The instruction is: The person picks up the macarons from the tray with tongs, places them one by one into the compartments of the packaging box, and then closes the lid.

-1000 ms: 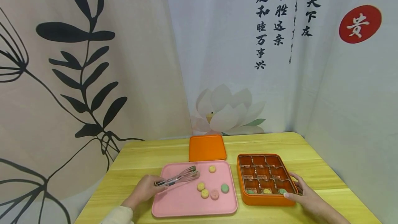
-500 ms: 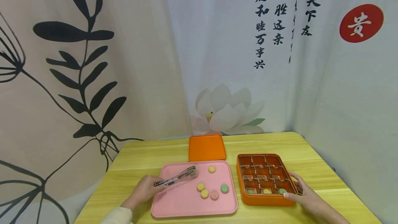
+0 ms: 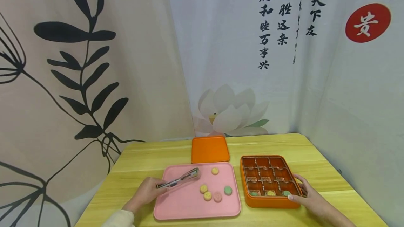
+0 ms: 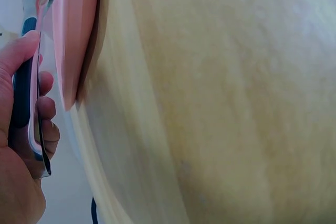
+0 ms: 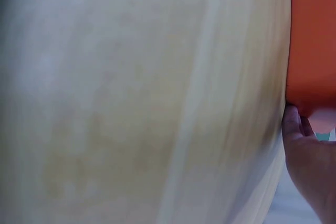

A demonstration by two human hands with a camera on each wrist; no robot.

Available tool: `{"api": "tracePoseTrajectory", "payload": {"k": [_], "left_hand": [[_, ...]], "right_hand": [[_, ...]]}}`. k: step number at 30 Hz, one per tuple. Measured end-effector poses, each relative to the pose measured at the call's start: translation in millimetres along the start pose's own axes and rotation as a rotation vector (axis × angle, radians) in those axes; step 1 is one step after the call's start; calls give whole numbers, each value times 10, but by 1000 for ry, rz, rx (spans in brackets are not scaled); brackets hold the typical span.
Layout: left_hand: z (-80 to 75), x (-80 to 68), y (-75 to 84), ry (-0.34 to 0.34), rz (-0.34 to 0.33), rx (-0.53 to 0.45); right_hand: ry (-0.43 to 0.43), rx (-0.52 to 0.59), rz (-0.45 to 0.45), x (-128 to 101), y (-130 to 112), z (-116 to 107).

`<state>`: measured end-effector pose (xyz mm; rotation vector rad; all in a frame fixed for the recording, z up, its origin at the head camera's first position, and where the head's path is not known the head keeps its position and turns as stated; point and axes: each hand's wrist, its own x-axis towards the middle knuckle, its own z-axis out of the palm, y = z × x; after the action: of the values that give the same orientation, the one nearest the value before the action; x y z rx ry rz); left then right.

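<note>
My left hand [image 3: 147, 192] grips a pair of food tongs [image 3: 180, 179] by the handle, thumb on one arm and fingers curled round the other in the left wrist view. The tongs' tips hang over the pink tray [image 3: 176, 211], near a yellow macaron [image 3: 203, 188], with nothing visible between them. My right hand [image 3: 307, 195] holds the front right corner of the orange divided box [image 3: 268, 203], its thumb at the front and fingers along the side. In the box's front row sit a green macaron [image 3: 286, 193], a yellow one [image 3: 270, 193] and another green one [image 3: 254, 193].
On the tray lie a pink macaron [image 3: 217, 197], a green macaron [image 3: 228, 190] and more yellow ones. An orange lid [image 3: 210, 150] lies behind the tray on the wooden table [image 3: 151, 153]. A printed curtain [image 3: 148, 62] hangs behind the table.
The two arms of the tongs have come closer together over the tray. My right hand stays on the box, and the macarons have not moved.
</note>
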<state>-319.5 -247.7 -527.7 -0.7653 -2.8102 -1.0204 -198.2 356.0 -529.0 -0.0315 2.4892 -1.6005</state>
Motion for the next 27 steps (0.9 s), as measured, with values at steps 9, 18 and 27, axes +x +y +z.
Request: {"api": "tracePoseTrajectory", "payload": {"k": [9, 18, 27], "left_hand": [[-18, 19, 11, 9, 15, 5], [-70, 129, 156, -11, -2, -12], [-49, 307, 342, -27, 132, 9]], "right_hand": [[11, -24, 4, 2, 22, 4], [3, 6, 10, 14, 20, -7], [2, -13, 13, 14, 30, -8]]}}
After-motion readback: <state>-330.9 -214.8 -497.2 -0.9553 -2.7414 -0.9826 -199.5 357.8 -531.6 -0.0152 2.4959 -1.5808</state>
